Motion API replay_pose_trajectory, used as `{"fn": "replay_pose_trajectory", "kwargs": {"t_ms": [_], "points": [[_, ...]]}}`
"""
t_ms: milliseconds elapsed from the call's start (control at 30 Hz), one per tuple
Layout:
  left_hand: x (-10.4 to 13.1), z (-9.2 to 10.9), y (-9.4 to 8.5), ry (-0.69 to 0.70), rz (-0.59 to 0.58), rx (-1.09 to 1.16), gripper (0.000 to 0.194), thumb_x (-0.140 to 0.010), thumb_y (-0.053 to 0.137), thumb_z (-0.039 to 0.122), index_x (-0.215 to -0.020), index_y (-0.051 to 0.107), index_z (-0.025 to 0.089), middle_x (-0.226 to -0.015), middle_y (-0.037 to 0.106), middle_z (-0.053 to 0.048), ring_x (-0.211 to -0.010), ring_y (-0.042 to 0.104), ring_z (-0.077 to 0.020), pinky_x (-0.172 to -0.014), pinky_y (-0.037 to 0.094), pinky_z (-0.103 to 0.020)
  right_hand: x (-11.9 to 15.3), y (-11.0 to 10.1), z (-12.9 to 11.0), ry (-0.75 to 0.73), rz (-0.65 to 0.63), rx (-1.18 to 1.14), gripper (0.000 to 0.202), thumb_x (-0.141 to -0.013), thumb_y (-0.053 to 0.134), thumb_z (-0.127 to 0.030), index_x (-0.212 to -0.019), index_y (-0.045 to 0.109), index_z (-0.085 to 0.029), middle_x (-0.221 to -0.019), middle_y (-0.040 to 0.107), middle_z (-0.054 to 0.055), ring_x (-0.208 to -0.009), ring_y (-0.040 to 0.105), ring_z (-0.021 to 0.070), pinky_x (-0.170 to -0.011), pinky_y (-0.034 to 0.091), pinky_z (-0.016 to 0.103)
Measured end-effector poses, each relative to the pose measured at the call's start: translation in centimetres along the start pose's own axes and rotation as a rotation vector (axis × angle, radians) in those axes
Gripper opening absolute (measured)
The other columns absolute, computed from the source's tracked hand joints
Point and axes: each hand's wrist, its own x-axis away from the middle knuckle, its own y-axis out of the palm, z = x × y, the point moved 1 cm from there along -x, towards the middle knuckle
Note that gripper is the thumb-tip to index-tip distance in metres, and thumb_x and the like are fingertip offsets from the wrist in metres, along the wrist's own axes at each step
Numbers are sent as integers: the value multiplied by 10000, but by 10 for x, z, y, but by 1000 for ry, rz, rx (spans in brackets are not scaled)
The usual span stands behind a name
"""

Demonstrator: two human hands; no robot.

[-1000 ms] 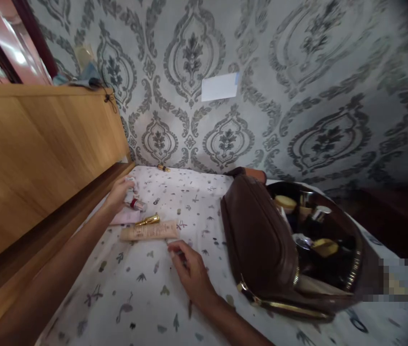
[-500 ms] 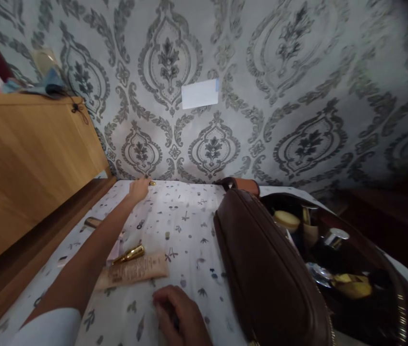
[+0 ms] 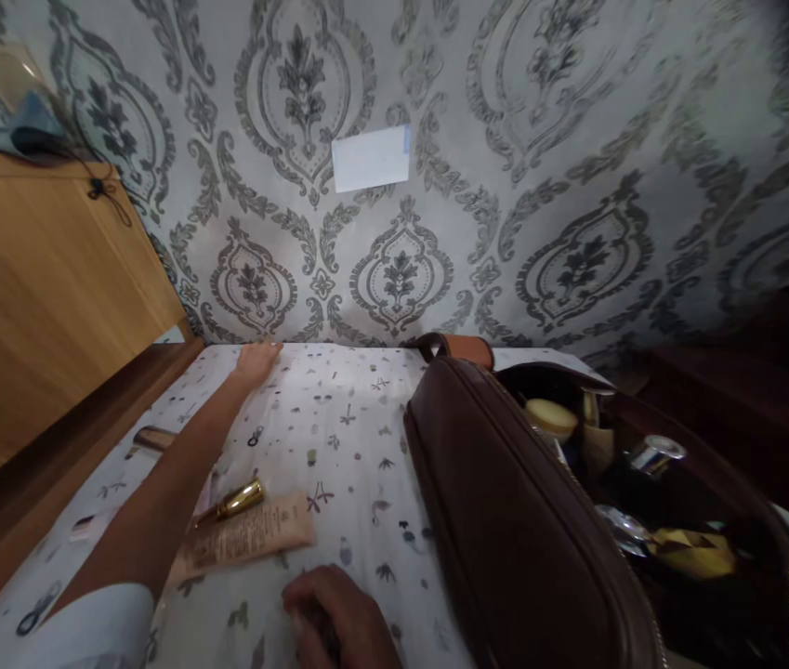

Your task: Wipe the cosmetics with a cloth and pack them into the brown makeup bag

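At the far edge of the printed cloth, by the wall, is my left hand (image 3: 258,362), its fingers closed; what they hold, if anything, is hidden. Low in the middle, my right hand (image 3: 345,613) is curled, with a dark patch inside that I cannot make out. Just beyond it lies a beige squeeze tube (image 3: 258,537), with a shiny gold tube (image 3: 235,502) along its upper side. A brown-capped cosmetic tube (image 3: 155,439) lies left of my left forearm. Right of my hands stands a brown leather cosmetic bag (image 3: 506,520), its lid open.
Inside the bag's compartment are a round yellowish item (image 3: 551,418), a silver-capped container (image 3: 657,453) and a yellow faceted object (image 3: 693,552). A wooden cabinet (image 3: 52,297) borders the left. Patterned wallpaper (image 3: 282,186) closes off the back, bearing a white paper (image 3: 370,160).
The view has shifted slightly right and tilted. A small gold item that showed at my left fingertips is no longer visible. My right hand stays curled near the beige tube.
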Motion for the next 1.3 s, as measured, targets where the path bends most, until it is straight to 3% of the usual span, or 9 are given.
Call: {"fn": "replay_pose_trajectory", "kwargs": {"t_ms": [133, 267, 400, 667, 800, 900, 1067, 1200, 1300], "points": [[19, -3, -15, -26, 84, 146, 251, -952, 439, 212, -1114, 628, 182, -1205, 614, -132, -1084, 600, -282, -905, 456, -411, -1, -2, -1, 3, -38, -30, 162, -827, 534, -129, -905, 653, -208, -793, 651, 18, -690, 589, 139, -677, 460, 222], [42, -4, -35, -71, 172, 378, 243, -921, 448, 292, -1037, 635, 190, -1100, 657, -114, -1036, 598, -278, -886, 446, -375, -1, -10, -7, 51, -73, -77, 187, -936, 483, -247, -977, 660, -205, -858, 669, 42, -759, 611, 155, -713, 478, 241], [80, 3, -57, -47, 174, 677, 285, -872, 456, 370, -940, 643, 167, -949, 691, -72, -922, 616, -244, -849, 466, -338, -1, -14, -12, 157, -39, -208, 225, -952, 507, -345, -1033, 660, -202, -922, 692, 58, -840, 637, 172, -748, 503, 260], [199, 56, -97, 46, -48, 1204, 385, -850, 575, 536, -951, 674, 178, -873, 686, -52, -764, 606, -196, -663, 466, -271, -11, -15, -17, 355, 140, -644, 615, -828, 629, -613, -1293, 520, -224, -1226, 597, 126, -967, 658, 213, -758, 549, 322], [236, 82, -102, 37, -255, 1477, 358, -833, 645, 524, -975, 672, 197, -907, 671, -44, -791, 604, -187, -663, 465, -260, -12, -16, -28, 341, 61, -758, 517, -805, 663, -611, -1107, 634, -192, -1043, 647, 90, -899, 655, 201, -647, 518, 268], [252, 89, -101, 59, -257, 1474, 391, -851, 632, 521, -1084, 665, 208, -898, 643, -29, -768, 577, -168, -652, 449, -251, -4, -19, -33, 339, 15, -764, 467, -785, 694, -595, -968, 645, -168, -838, 635, 35, -675, 611, 139, -559, 456, 241], [273, 99, -109, -52, -8, 1338, 434, -950, 440, 528, -1221, 595, 225, -756, 562, 3, -647, 486, -154, -596, 390, -269, 20, -25, -37, 330, 49, -641, 499, -761, 702, -617, -954, 622, -164, -726, 596, -8, -578, 548, 110, -536, 418, 237], [290, 122, -114, 209, 82, 1062, 307, -976, 391, 405, -843, 578, 201, -775, 564, -14, -731, 512, -170, -704, 399, -302, 39, -25, -44, 322, -16, -547, 493, -806, 643, -629, -975, 612, -167, -622, 550, -38, -531, 495, 106, -510, 393, 234], [298, 132, -109, 245, 115, 937, 324, -970, 384, 353, -675, 408, 221, -668, 477, 10, -659, 469, -166, -663, 362, -309, 50, -22, -49, 327, -71, -514, 490, -812, 617, -651, -939, 593, -178, -579, 532, -52, -490, 467, 100, -484, 380, 232]]}}
